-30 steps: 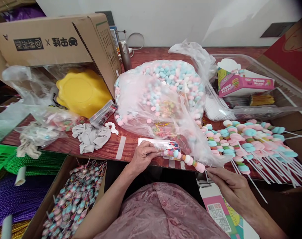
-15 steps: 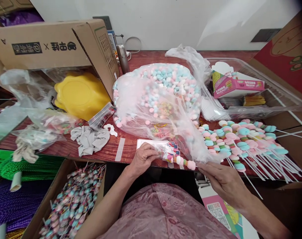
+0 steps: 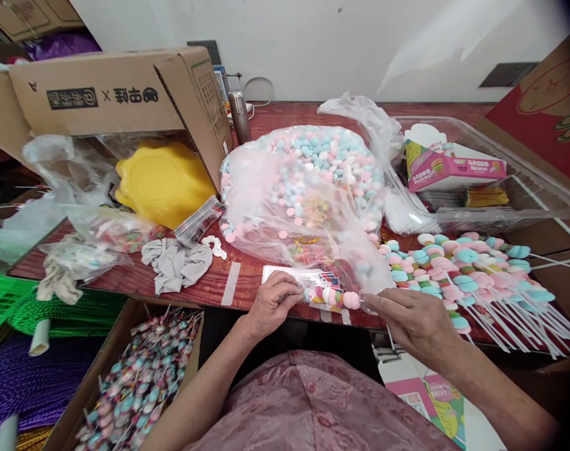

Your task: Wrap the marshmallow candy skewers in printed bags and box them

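My left hand (image 3: 272,303) pinches the open end of a small printed clear sleeve (image 3: 313,285) at the table's front edge. My right hand (image 3: 409,319) grips the stick of a marshmallow skewer (image 3: 334,297), whose pink, white and blue pieces lie mostly inside the sleeve. Just behind both hands sits a big clear bag of pastel marshmallows (image 3: 313,181). To the right lies a pile of finished skewers (image 3: 468,269) with white sticks pointing right.
A cardboard box of wrapped skewers (image 3: 139,382) stands below the table at left. On the table are a tipped cardboard carton (image 3: 111,100), a yellow lid (image 3: 163,181), grey cloth (image 3: 176,263), a clear tray (image 3: 524,188) holding a pink box (image 3: 454,172), and a metal bottle (image 3: 240,116).
My right hand has pushed the skewer leftward, deeper into the sleeve held by my left hand. The camera has shifted slightly.
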